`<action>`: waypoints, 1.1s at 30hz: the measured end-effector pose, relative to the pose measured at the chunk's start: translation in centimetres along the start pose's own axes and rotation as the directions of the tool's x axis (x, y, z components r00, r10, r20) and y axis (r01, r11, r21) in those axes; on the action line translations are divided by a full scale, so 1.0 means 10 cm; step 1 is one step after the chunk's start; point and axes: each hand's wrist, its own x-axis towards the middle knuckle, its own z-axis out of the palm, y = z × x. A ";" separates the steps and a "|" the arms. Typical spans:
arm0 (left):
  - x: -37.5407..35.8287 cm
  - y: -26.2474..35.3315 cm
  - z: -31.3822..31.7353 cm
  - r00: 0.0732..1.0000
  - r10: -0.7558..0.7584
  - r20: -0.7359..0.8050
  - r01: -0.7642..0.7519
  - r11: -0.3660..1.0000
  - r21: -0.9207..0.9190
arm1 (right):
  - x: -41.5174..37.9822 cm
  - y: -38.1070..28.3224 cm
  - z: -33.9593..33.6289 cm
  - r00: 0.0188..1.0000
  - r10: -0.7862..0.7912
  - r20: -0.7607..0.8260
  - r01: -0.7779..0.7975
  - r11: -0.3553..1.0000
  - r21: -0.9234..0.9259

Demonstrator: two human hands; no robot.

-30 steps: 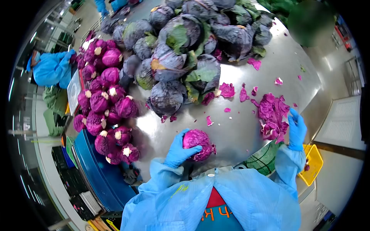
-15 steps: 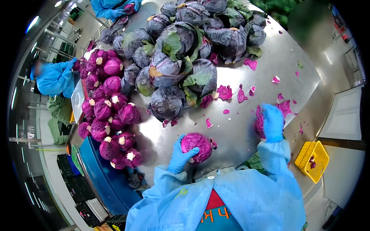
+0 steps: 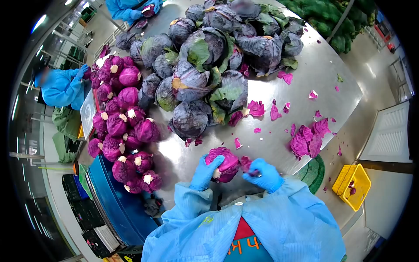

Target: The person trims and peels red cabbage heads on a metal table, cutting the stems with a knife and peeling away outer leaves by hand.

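My left hand, in a blue glove, is wrapped round a peeled red cabbage at the near edge of the steel table. The cabbage is bright purple, with its pale cut stem low on the left side. Just to its right, my right hand pinches a torn purple leaf, which is close against the cabbage. On the table farther right lies a heap of loose purple leaves. Several peeled cabbages are piled to the left of my left hand.
Unpeeled dark cabbages with green outer leaves cover the table's middle and far side. Leaf scraps lie about on the right. A blue bin stands at the left, a yellow basket at the right. Two co-workers in blue work beyond.
My right hand has come back left from the leaf heap to the cabbage and now pinches a leaf. My left hand has kept hold of the cabbage, which has turned slightly.
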 end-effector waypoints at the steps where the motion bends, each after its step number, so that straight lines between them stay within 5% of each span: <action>1: -0.02 0.00 -0.02 0.999 -0.032 -0.041 0.034 0.999 0.039 | -0.02 0.03 -0.10 0.996 0.063 -0.062 -0.058 0.995 0.080; 3: -0.04 0.04 -0.04 0.989 -0.088 -0.120 0.102 0.988 0.116 | -0.07 0.37 -0.38 0.959 0.190 -0.210 -0.181 0.982 0.062; 4: -0.04 0.03 -0.05 0.951 0.220 -0.217 -0.122 0.913 0.390 | -0.05 0.48 -0.60 0.932 0.160 -0.326 -0.195 0.978 -0.078; 5: -0.02 0.01 -0.03 0.827 0.520 -0.215 -0.279 0.711 0.645 | -0.08 0.71 -0.83 0.887 0.341 -0.313 -0.354 0.935 0.016; 6: -0.02 -0.02 -0.02 0.638 0.761 -0.117 -0.342 0.416 0.843 | -0.09 0.73 -1.07 0.908 0.217 -0.359 -0.272 0.956 -0.112; 7: 0.00 -0.02 -0.04 0.710 0.702 0.057 -0.473 0.416 0.777 | -0.03 0.63 -1.27 0.915 -0.080 -0.396 -0.098 0.906 -0.412; 9: 0.04 0.04 -0.20 0.719 0.548 0.428 -0.685 0.453 0.571 | 0.06 0.62 -1.44 0.887 0.157 -0.434 -0.310 0.900 -0.308; 10: 0.01 0.10 -0.22 0.723 0.493 0.484 -0.685 0.421 0.595 | 0.14 0.65 -1.47 0.899 0.036 -0.437 -0.263 0.843 -0.470; 11: -0.04 0.15 -0.20 0.738 0.478 0.477 -0.665 0.392 0.635 | 0.22 0.68 -1.46 0.905 -0.082 -0.418 -0.217 0.756 -0.618; 14: -0.12 0.23 -0.16 0.790 0.466 0.398 -0.572 0.330 0.751 | 0.37 0.83 -1.23 0.910 0.191 -0.369 -0.414 0.496 -0.763; 15: -0.12 0.26 -0.15 0.802 0.479 0.358 -0.534 0.306 0.788 | 0.39 0.82 -1.18 0.869 0.366 -0.334 -0.488 0.518 -0.702; 18: -0.02 0.10 -0.11 0.759 0.616 0.212 -0.456 0.269 0.848 | 0.23 0.88 -1.15 0.880 0.315 -0.355 -0.472 0.501 -0.726; 19: 0.07 0.02 -0.06 0.694 0.697 0.183 -0.541 0.337 0.770 | 0.11 0.88 -1.16 0.873 0.323 -0.365 -0.485 0.496 -0.721; 21: 0.04 -0.03 -0.06 0.882 0.455 0.120 -0.457 0.766 0.452 | -0.15 0.79 -1.21 0.853 0.341 -0.396 -0.518 0.457 -0.723; 25: 0.07 -0.11 -0.09 0.847 0.514 0.137 -0.495 0.668 0.556 | -1.02 1.08 -1.37 0.864 0.273 -0.423 -0.494 0.623 -0.606; 26: 0.09 -0.11 -0.09 0.846 0.515 0.137 -0.492 0.655 0.574 | -1.18 1.09 -1.41 0.852 0.344 -0.396 -0.503 0.747 -0.435; 27: 0.10 -0.11 -0.08 0.845 0.516 0.140 -0.490 0.640 0.592 | -1.42 1.26 -1.40 0.830 0.371 -0.417 -0.537 0.732 -0.419; 29: 0.07 -0.06 0.04 0.873 0.464 0.149 -0.472 0.729 0.496 | -1.44 1.16 -1.29 0.787 0.206 -0.582 -0.499 0.767 -0.403; 31: 0.01 0.06 0.27 0.913 0.349 0.212 -0.403 0.849 0.342 | -1.08 0.68 -1.27 0.557 0.629 -0.543 -0.768 0.639 -0.047; 33: -0.08 -0.11 0.51 0.799 0.574 0.180 -0.552 0.580 0.599 | -0.77 0.55 -1.09 0.674 0.608 -0.419 -0.734 0.614 -0.291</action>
